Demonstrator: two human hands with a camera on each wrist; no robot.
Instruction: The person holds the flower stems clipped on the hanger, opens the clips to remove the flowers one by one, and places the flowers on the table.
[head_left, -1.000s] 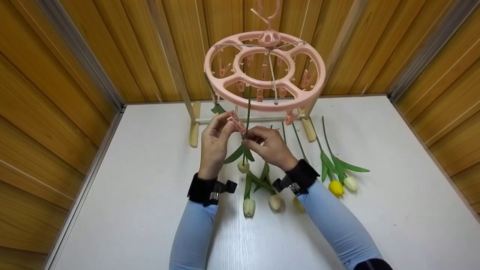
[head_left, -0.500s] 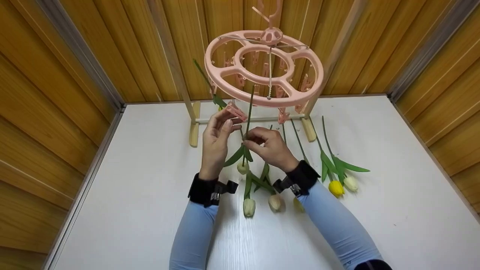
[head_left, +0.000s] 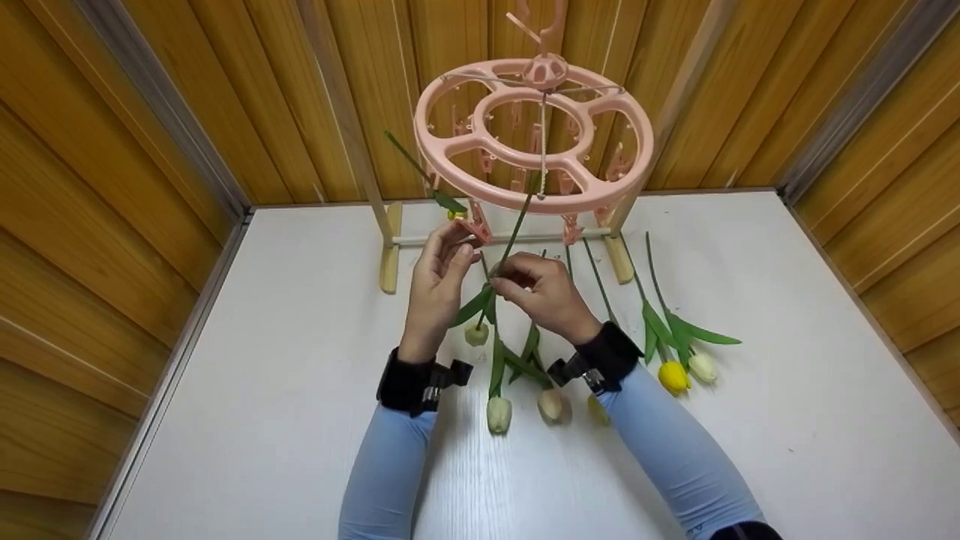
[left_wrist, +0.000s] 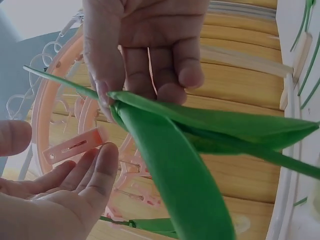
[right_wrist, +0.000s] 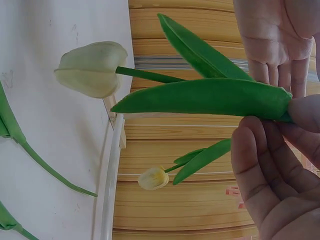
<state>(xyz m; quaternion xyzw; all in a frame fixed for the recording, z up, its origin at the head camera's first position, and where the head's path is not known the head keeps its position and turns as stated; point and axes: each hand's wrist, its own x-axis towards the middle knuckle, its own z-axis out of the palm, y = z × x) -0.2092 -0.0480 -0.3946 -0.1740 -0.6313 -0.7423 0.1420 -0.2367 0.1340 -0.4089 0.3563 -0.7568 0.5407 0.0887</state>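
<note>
My right hand [head_left: 547, 296] pinches the green stem of a white tulip [right_wrist: 92, 70] just above its leaves [left_wrist: 170, 150]. The tulip points bloom-down, its bare stem slanting up in front of the round pink hanger [head_left: 589, 201]. My left hand [head_left: 436, 292] is raised beside it, palm up, at a pink clothespin [left_wrist: 75, 146] that hangs from the hanger's rim. In the left wrist view the clothespin lies against the left fingertips, while the thumb stands apart from it. The stem passes to one side of the clothespin.
Another tulip [head_left: 448, 201] hangs from the hanger's left side. Several tulips lie on the white table, among them a white one [head_left: 499, 415] and a yellow one [head_left: 673, 377]. A wooden stand [head_left: 388, 259] rises behind; more pink clothespins [head_left: 570, 227] dangle under the hanger.
The left thumb has come off the clothespin, which has turned. The tulip's stem has tipped to the right, its bloom slightly left. The hanger has swung a little.
</note>
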